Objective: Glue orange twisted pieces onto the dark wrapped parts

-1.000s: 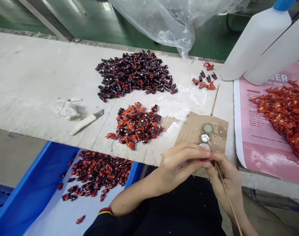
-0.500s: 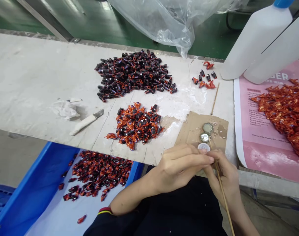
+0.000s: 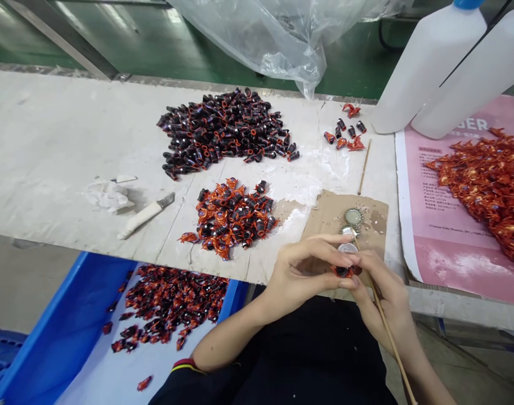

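Note:
Between the fingertips of my left hand (image 3: pixel 307 267) is a small black-and-orange plastic part (image 3: pixel 343 271), partly covered by the fingers. My right hand (image 3: pixel 385 298) meets it at the same part, its fingertips touching it. A thin wooden stick (image 3: pixel 387 326) runs through my right hand, its tip up by the bottle caps and its long end down past the wrist. Just beyond the fingers, a row of bottle caps (image 3: pixel 353 216) lies on a piece of brown cardboard (image 3: pixel 324 216); the nearest is partly hidden by my hands.
Piles of black parts (image 3: pixel 227 129) and joined orange-black parts (image 3: pixel 233 219) lie on the white table (image 3: pixel 71 124), near a knife (image 3: pixel 147 215). Orange parts (image 3: pixel 485 191) cover a pink sheet (image 3: pixel 434 247) beside white bottles (image 3: pixel 429 62). Below left sits a blue bin (image 3: pixel 66 304). A second stick (image 3: pixel 365 167) lies behind the cardboard.
My left hand has turned and its fingers have spread, bringing the black-and-orange part into sight. The right hand still has the stick. The view has shifted slightly.

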The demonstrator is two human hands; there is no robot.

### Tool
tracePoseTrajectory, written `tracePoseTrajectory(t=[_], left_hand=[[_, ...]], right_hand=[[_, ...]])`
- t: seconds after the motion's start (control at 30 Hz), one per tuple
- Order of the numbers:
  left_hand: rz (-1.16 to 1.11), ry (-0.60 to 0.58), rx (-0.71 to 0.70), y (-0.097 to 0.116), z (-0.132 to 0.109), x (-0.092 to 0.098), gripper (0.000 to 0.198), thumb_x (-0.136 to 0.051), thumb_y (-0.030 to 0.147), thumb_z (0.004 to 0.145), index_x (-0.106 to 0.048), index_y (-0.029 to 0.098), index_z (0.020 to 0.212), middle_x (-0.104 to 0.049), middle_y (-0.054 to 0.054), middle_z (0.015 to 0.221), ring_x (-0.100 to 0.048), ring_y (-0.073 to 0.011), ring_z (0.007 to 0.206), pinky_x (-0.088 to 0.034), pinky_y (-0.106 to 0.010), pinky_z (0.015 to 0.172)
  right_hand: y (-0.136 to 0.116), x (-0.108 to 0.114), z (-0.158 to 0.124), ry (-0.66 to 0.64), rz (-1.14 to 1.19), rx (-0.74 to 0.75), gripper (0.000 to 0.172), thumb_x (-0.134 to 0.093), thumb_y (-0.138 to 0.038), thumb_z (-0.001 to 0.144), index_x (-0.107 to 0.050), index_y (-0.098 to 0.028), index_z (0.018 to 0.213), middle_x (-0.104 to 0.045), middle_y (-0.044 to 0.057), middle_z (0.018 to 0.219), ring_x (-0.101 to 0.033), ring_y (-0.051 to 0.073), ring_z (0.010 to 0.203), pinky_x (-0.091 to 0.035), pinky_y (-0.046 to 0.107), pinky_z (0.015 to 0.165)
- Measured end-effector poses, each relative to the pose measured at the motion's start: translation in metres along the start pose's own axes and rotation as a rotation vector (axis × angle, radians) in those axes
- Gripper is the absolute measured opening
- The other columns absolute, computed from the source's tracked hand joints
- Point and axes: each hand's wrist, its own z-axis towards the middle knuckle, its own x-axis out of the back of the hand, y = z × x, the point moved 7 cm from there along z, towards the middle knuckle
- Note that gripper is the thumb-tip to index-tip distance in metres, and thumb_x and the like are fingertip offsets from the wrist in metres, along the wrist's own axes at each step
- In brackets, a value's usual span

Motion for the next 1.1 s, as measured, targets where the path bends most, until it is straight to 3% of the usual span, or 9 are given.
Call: tracePoseTrajectory(t=[0.13, 0.37, 0.57, 0.73, 1.1], left_hand=[[-0.063, -0.005, 0.039, -0.003, 0.002, 0.000, 0.016, -0.085, 0.016, 0.069, -0.075, 0.020, 0.080, -0.076, -0.003, 0.086, -0.072, -0.0208, 0.103, -0.057, -0.038, 0.099], [-0.227, 0.006, 0.142, -0.013, -0.002, -0.002, 0.014, -0.085, 0.020, 0.071, -0.073, 0.021, 0.079, -0.073, -0.001, 0.081, -0.074, -0.0141, 0.089, -0.061, -0.024, 0.084], [-0.257, 0.000, 0.119, -0.015, -0.001, -0.004, 0.012, -0.082, 0.017, 0.075, -0.072, 0.022, 0.080, -0.072, 0.002, 0.081, -0.073, -0.0104, 0.091, -0.058, -0.024, 0.093], [-0.115, 0.054, -0.018, -0.008, -0.003, -0.002, 0.014, -0.083, 0.018, 0.074, -0.072, 0.022, 0.082, -0.069, 0.002, 0.078, -0.073, -0.0114, 0.089, -0.057, -0.031, 0.099], [0.211, 0.115, -0.196, 0.009, -0.007, 0.004, 0.022, -0.085, 0.019, 0.069, -0.071, 0.019, 0.085, -0.070, -0.001, 0.079, -0.071, -0.0153, 0.086, -0.060, -0.034, 0.092]], right_hand=[[-0.002, -0.001, -0.001, -0.019, 0.024, 0.066, 0.021, -0.056, -0.017, 0.091, -0.058, -0.025, 0.109, -0.064, 0.002, 0.092, -0.060, 0.015, 0.082, -0.050, 0.027, 0.071], [-0.012, 0.000, -0.001, 0.045, -0.004, 0.153, 0.011, -0.055, -0.017, 0.091, -0.055, -0.025, 0.099, -0.056, -0.002, 0.077, -0.052, 0.013, 0.071, -0.044, 0.026, 0.063], [-0.009, -0.002, -0.001, 0.076, -0.042, 0.112, 0.012, -0.055, -0.016, 0.090, -0.056, -0.026, 0.097, -0.057, -0.001, 0.077, -0.056, 0.015, 0.073, -0.045, 0.028, 0.061], [-0.001, -0.004, -0.002, 0.051, 0.032, 0.092, 0.012, -0.055, -0.019, 0.092, -0.057, -0.026, 0.101, -0.060, 0.000, 0.081, -0.059, 0.015, 0.074, -0.049, 0.028, 0.066], [0.006, -0.008, -0.003, 0.007, 0.000, 0.099, 0.020, -0.052, -0.019, 0.093, -0.060, -0.025, 0.110, -0.065, 0.004, 0.092, -0.062, 0.017, 0.084, -0.053, 0.030, 0.074]])
